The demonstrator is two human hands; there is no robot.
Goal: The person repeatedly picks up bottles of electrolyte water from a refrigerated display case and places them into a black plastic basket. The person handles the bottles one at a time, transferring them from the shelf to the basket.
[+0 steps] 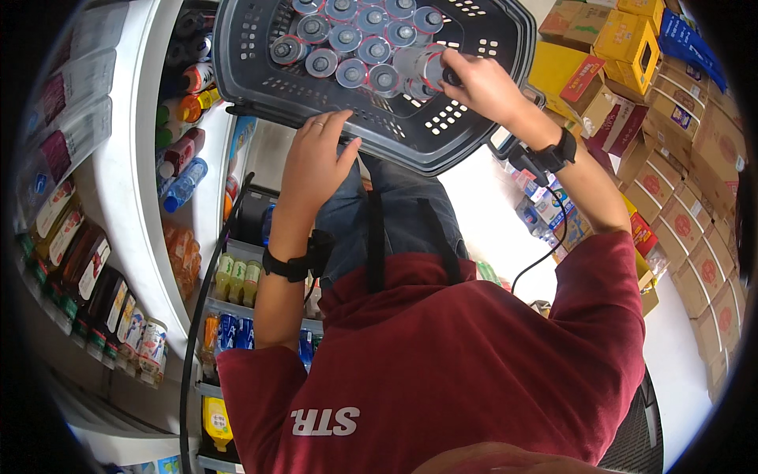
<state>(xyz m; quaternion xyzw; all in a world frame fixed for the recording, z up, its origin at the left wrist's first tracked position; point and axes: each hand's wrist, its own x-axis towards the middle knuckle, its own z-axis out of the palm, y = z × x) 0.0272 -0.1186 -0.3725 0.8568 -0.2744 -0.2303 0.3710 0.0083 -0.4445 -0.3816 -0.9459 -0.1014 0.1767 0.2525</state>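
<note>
A dark grey plastic shopping basket [284, 109] with slotted walls lies before me at the top of the view. Inside stand several clear plastic bottles [345, 37] with dark caps, packed side by side. My right hand [482, 89] has its fingers around the dark-capped end of one clear bottle [417, 64], which is tilted over the basket's right part. That bottle's far end overlaps the standing bottles. At the near rim, my left hand [317, 157] lies with its fingertips against the edge and its thumb spread; nothing shows in it.
At the left, white-edged shelves [127, 178] carry drink bottles, including a blue one [186, 185]. Lower shelves [234, 308] beside my left arm hold green-yellow bottles and blue cans. Stacked cardboard cartons [681, 207] and yellow boxes [625, 44] line the right. A black cable [559, 228] hangs from my right wrist.
</note>
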